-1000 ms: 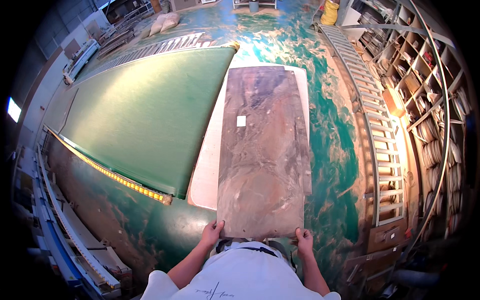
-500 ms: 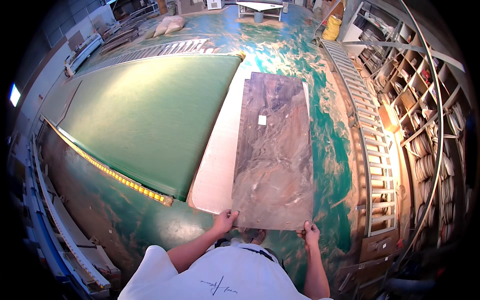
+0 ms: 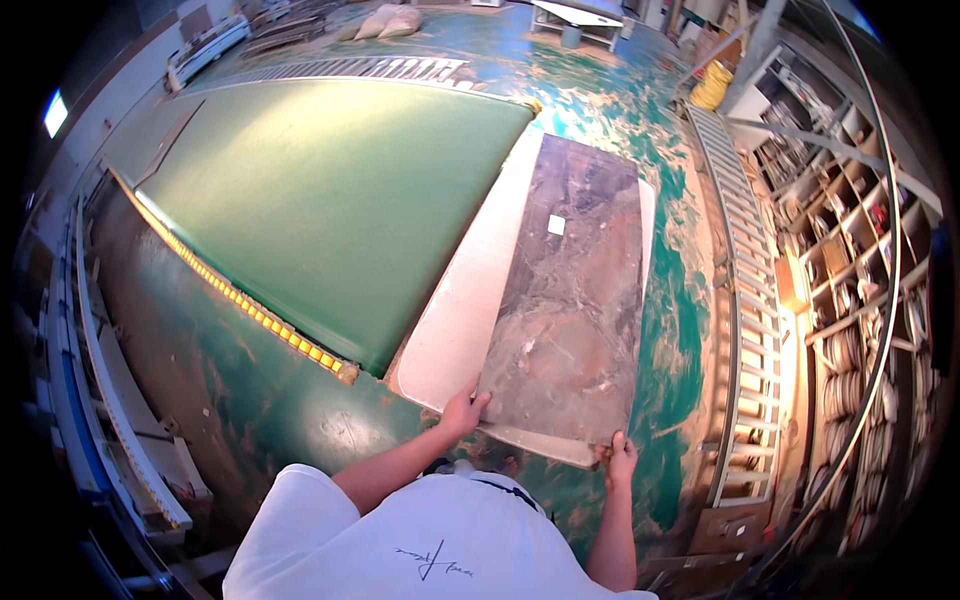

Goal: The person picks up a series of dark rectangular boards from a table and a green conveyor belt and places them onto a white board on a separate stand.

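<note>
A long brown panel (image 3: 575, 290) with a dark marbled pattern and a small white label (image 3: 556, 225) stretches away from me. My left hand (image 3: 465, 411) is closed on its near left corner, thumb on top. At the near right corner my right hand (image 3: 620, 456) grips the edge, fingers underneath. Below the panel lies a pale board (image 3: 450, 330), wider than the panel, showing along its left side, at the near end and a little on the right. Whether the panel's far end rests on that board cannot be told.
A wide green conveyor belt (image 3: 330, 210) with a yellow-edged rail (image 3: 270, 317) lies to the left. On the right runs a roller conveyor (image 3: 748, 330), with a shelf (image 3: 850, 290) of coiled strips beyond. Dust streaks the green floor (image 3: 672, 330). A white-topped table (image 3: 580, 18) stands far off.
The view has shifted, so the surroundings sit further right and higher. The panel's near end has moved forward over the pale board, whose near edge now shows. Both hands keep their grip.
</note>
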### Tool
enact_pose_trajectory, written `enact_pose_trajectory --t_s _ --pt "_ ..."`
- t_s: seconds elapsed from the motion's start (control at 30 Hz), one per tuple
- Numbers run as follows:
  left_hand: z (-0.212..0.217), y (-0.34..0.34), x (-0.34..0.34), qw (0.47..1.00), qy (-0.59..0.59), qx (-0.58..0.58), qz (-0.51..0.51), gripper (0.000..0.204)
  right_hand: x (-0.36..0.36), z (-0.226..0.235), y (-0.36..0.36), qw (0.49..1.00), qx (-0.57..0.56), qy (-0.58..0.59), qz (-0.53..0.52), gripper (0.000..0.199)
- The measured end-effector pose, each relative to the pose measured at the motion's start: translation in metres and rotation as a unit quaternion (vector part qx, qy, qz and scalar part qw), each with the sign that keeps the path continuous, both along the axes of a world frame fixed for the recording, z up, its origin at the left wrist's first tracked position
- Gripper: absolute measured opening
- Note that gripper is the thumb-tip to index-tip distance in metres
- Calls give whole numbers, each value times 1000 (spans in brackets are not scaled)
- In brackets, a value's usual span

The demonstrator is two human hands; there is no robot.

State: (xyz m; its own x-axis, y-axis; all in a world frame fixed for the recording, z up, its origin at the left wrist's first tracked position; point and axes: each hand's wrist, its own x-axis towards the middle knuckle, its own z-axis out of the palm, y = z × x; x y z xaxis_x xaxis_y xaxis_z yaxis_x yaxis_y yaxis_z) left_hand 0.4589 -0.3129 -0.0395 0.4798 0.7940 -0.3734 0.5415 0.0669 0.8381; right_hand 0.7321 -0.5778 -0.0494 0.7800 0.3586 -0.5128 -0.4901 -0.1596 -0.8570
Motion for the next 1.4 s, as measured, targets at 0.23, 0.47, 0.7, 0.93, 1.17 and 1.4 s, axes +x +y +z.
enact_pose_trajectory --t_s 0.23,0.47,0.7,0.93,1.17,1.4 --pt "4 -16 -12 999 -3 -31 -14 69 -5 6 -14 1000 -23 4 9 30" --pt "-2 -8 1 998 -52 16 -15 71 12 2 -6 1000 -18 2 15 29" --pt "-16 -8 -4 993 -115 5 11 68 5 7 1 1000 -26 -6 11 29" --pt "-18 -1 -12 988 -154 -8 4 67 -4 16 4 998 -42 -6 39 30" --pt "-23 3 -11 982 -177 -69 -5 68 -7 10 1 998 -35 -31 39 32" --pt "-19 4 -9 984 -173 -32 -13 69 -9 8 3 1000 -9 -12 5 35"
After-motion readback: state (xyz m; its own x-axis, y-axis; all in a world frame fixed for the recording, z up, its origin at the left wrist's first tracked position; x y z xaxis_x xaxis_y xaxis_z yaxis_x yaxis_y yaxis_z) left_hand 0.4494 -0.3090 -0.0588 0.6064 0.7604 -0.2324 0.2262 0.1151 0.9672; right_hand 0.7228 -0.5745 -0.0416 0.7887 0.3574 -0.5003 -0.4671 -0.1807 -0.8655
